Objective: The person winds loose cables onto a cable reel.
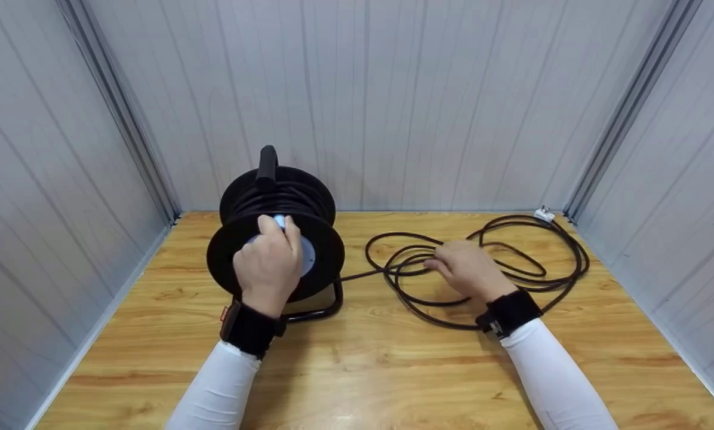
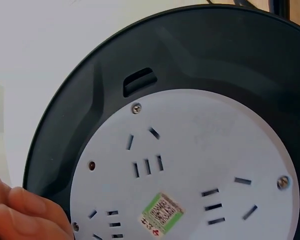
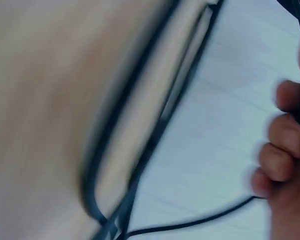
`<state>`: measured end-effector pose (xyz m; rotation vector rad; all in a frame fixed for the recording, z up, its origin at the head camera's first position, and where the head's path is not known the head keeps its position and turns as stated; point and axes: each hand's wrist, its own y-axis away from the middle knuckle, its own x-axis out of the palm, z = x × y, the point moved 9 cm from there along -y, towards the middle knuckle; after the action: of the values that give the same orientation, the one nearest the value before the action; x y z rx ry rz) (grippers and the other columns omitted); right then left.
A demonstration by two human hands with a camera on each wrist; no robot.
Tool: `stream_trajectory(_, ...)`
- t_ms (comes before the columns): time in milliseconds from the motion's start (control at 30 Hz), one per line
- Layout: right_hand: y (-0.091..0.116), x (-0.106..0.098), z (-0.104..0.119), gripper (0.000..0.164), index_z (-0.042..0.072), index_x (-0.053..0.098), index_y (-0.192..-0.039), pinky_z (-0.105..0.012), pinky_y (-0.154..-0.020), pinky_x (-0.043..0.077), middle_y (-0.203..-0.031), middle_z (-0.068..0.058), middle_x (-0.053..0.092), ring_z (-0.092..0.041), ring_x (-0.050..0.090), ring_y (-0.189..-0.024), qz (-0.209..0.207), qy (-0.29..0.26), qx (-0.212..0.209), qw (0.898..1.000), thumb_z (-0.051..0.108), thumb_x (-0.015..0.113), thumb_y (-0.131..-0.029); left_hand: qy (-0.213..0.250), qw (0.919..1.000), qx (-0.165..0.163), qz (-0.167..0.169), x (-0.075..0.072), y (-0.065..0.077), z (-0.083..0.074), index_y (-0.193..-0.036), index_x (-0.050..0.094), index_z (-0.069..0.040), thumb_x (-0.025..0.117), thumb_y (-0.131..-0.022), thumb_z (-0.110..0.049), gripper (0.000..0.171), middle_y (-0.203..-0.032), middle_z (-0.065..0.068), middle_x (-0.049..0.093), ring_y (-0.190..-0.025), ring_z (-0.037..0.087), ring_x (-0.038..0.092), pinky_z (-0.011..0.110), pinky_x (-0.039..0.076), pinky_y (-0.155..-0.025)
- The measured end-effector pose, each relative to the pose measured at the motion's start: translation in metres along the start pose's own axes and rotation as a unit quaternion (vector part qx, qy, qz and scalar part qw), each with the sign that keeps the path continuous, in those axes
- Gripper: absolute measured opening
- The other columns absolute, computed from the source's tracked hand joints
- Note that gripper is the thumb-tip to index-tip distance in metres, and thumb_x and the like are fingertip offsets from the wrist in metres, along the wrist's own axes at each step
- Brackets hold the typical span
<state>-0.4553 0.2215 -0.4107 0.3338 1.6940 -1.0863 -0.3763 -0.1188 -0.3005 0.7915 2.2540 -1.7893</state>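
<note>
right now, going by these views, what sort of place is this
It looks like a small enclosed work booth: pale panelled walls close in on three sides, dark corner strips run up where they meet, and a wood-grain tabletop spans between them.

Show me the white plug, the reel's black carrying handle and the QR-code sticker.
White plug point(image 1: 545, 215): head view, on its white body.
Black carrying handle point(image 1: 267, 169): head view, on its grip.
QR-code sticker point(image 2: 162, 214): left wrist view, on its printed face.
</note>
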Motion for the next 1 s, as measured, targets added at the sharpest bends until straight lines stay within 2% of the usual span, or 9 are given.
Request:
stream_trajectory(33,0.0,-0.007,0.001,0.034,0.019,0.052,-0.073,-0.038,-0.064,0.042,-0.065,0.005,0.049,-0.017,0.048,-0.062,-0.034,0.019,-0.015,0.999,0.043,0.059,-0.096,-0.003,1.0,0.0,-0.001,0.0,0.0,0.0,-0.078,0.045,-0.004,0.038,-0.102,-0.036,0.041,-0.044,-0.001,0.033,-0.031,0.021,0.038,0.039,0.032,-0.031)
stream_trajectory(100,0.002,-0.013,0.001,0.037,0.017,0.052,-0.071,-0.041,-0.065,0.04,-0.064,0.004,0.048,-0.018,0.046,-0.061,-0.057,0.038,-0.036,0.997,0.043,0.061,-0.094,-0.005,1.0,0.003,-0.004,0.001,0.001,-0.001,-0.078,0.045,-0.004,0.038,-0.102,-0.035,0.04,-0.044,-0.001,0.032,-0.031,0.02,0.037,0.038,0.031,-0.031)
stream_trajectory(167,0.005,-0.007,-0.003,0.041,0.019,0.049,-0.066,-0.041,-0.067,0.041,-0.06,0.007,0.045,-0.014,0.044,-0.058,-0.03,0.039,-0.034,0.998,0.047,0.059,-0.094,-0.01,0.9998,0.013,-0.007,0.001,0.002,-0.005,-0.078,0.046,-0.004,0.038,-0.102,-0.035,0.039,-0.044,-0.002,0.032,-0.031,0.02,0.037,0.038,0.031,-0.031)
stream_trajectory(233,0.008,0.001,-0.009,0.044,0.022,0.046,-0.064,-0.039,-0.068,0.043,-0.057,0.011,0.04,-0.01,0.042,-0.055,0.013,0.024,-0.012,1.0,0.051,0.056,-0.095,-0.014,0.9995,0.024,-0.012,0.002,0.003,-0.009,-0.077,0.046,-0.005,0.039,-0.102,-0.034,0.038,-0.044,-0.002,0.032,-0.031,0.019,0.037,0.037,0.031,-0.031)
stream_trajectory(300,0.009,0.004,-0.013,0.043,0.024,0.045,-0.064,-0.039,-0.07,0.045,-0.057,0.012,0.04,-0.008,0.044,-0.056,0.032,0.012,0.007,0.999,0.051,0.054,-0.096,-0.018,0.9992,0.032,-0.017,0.003,0.004,-0.013,-0.077,0.046,-0.005,0.04,-0.101,-0.034,0.038,-0.044,-0.003,0.031,-0.031,0.018,0.037,0.036,0.029,-0.031)
stream_trajectory(467,0.005,0.0,-0.008,0.032,0.023,0.054,-0.072,-0.042,-0.074,0.045,-0.066,0.01,0.051,-0.016,0.056,-0.067,0.017,0.02,0.01,1.0,0.043,0.059,-0.096,-0.034,0.9984,0.04,-0.021,0.008,0.009,-0.023,-0.079,0.048,-0.004,0.042,-0.101,-0.033,0.037,-0.044,-0.005,0.025,-0.031,0.017,0.033,0.034,0.024,-0.029)
stream_trajectory(700,0.004,0.012,-0.003,0.036,0.024,0.048,-0.069,-0.042,-0.072,0.049,-0.061,0.011,0.046,-0.013,0.055,-0.061,0.064,0.031,0.028,0.997,0.045,0.058,-0.096,-0.042,0.9964,0.07,-0.02,0.022,0.023,-0.042,-0.084,0.051,-0.003,0.045,-0.1,-0.032,0.034,-0.042,-0.004,0.027,-0.03,0.019,0.037,0.037,0.027,-0.029)
stream_trajectory(867,0.002,0.009,0.003,0.031,0.022,0.048,-0.073,-0.043,-0.072,0.049,-0.064,0.01,0.049,-0.017,0.058,-0.064,0.053,0.021,0.016,0.998,0.038,0.059,-0.097,-0.061,0.9909,0.12,-0.004,0.04,0.043,-0.057,-0.089,0.056,-0.001,0.049,-0.098,-0.032,0.033,-0.041,0.0,0.038,-0.032,0.02,0.045,0.039,0.034,-0.03)
stream_trajectory(1000,-0.001,0.009,0.009,0.026,0.022,0.051,-0.077,-0.041,-0.07,0.05,-0.066,0.009,0.052,-0.017,0.061,-0.066,0.048,0.012,0.003,0.999,0.035,0.059,-0.097,-0.077,0.9838,0.161,0.01,0.049,0.06,-0.063,-0.084,0.056,-0.003,0.057,-0.094,-0.03,0.029,-0.042,0.001,0.04,-0.033,0.02,0.048,0.038,0.034,-0.03)
